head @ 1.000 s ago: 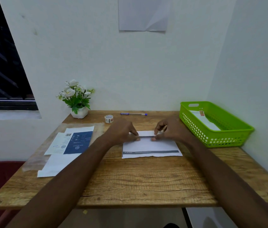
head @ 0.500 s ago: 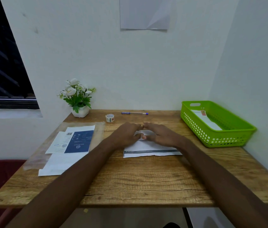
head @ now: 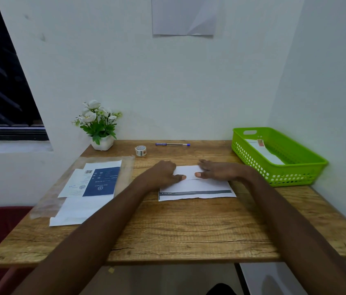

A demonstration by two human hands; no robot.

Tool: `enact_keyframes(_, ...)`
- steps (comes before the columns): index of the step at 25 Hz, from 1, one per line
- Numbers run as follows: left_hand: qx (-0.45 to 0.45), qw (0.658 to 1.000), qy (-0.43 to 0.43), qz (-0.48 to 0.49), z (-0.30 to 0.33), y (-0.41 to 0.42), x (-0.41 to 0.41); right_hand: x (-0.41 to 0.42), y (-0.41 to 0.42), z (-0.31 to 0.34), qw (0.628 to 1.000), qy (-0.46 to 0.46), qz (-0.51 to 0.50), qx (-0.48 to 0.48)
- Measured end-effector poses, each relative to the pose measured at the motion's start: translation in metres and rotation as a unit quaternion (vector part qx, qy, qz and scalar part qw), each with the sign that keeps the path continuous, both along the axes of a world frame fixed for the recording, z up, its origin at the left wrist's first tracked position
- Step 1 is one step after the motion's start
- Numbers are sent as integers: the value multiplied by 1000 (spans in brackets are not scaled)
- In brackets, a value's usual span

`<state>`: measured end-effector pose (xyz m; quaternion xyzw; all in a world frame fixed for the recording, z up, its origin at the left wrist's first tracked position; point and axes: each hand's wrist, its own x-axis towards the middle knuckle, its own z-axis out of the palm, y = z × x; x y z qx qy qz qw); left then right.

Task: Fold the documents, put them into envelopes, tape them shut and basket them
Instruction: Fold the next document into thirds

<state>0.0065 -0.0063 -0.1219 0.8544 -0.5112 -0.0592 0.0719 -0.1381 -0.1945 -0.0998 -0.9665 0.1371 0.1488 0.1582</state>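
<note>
Both hands flat, nothing gripped: left hand (head: 163, 173) and right hand (head: 216, 171) press straight fingers on the folded white paper document (head: 195, 186), thumbs nearly meeting at its fold. Document lies mid-desk on the wooden table (head: 178, 226). Left: stack of papers with blue print (head: 91, 184) on clear plastic. Behind: small tape roll (head: 140, 150), blue pen (head: 172, 144), white-flowered potted plant (head: 99, 126). Right: green plastic basket (head: 295, 167) holding a white envelope (head: 267, 152).
</note>
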Motion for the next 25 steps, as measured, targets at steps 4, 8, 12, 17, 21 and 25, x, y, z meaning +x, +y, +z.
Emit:
enact_keyframes(4,5,999,34,30,3,3,9,-10,-23,3,1000,-1,3,13)
enact_keyframes(8,-83,992,70,58,9,11,17,-9,-28,2,993,-107,-25,30)
enact_keyframes(12,-120,986,77,91,11,16,23,-12,-32,2,979,-183,-49,74)
enact_keyframes(17,-106,987,93,71,15,20,23,-17,-34,0,971,-174,-85,140)
enact_keyframes(21,-91,990,100,42,20,24,20,-16,-31,2,974,-156,-86,143)
enact_keyframes(25,-97,990,94,28,23,23,18,-18,-29,2,973,-170,-85,133)
